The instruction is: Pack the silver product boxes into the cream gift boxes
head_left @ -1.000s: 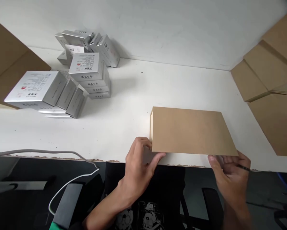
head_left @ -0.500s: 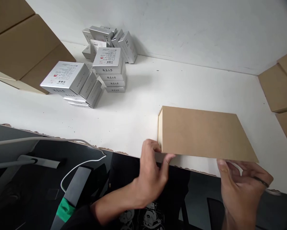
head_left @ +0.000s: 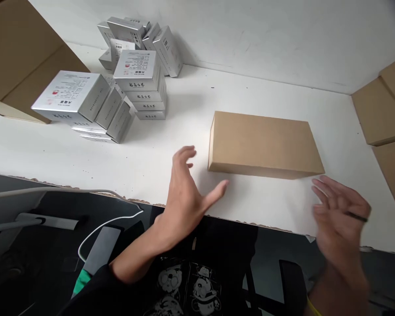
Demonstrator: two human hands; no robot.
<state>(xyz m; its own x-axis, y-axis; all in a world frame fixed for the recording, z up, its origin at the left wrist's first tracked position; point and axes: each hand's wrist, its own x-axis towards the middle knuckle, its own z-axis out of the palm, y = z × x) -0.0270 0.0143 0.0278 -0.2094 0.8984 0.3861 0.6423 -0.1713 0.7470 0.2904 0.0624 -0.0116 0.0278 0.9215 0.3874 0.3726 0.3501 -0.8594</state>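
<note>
A closed brown cardboard box lies flat on the white table, its long side towards me. Just off its left front corner is my left hand, thumb and fingers spread wide with nothing between them. My right hand, a dark ring on one finger, hovers by the right front corner. Its fingers are stretched out, slightly blurred, and hold nothing. Both hands appear apart from the box.
Stacks of silver printed boxes stand at the back left, with one tilted stack nearer. Larger brown boxes rise at the far left, and others at the right. A white cable hangs off the chipped front edge.
The brown box has moved back from the table's front edge and sits further in. Both hands have let go of it and opened. The view has shifted slightly.
</note>
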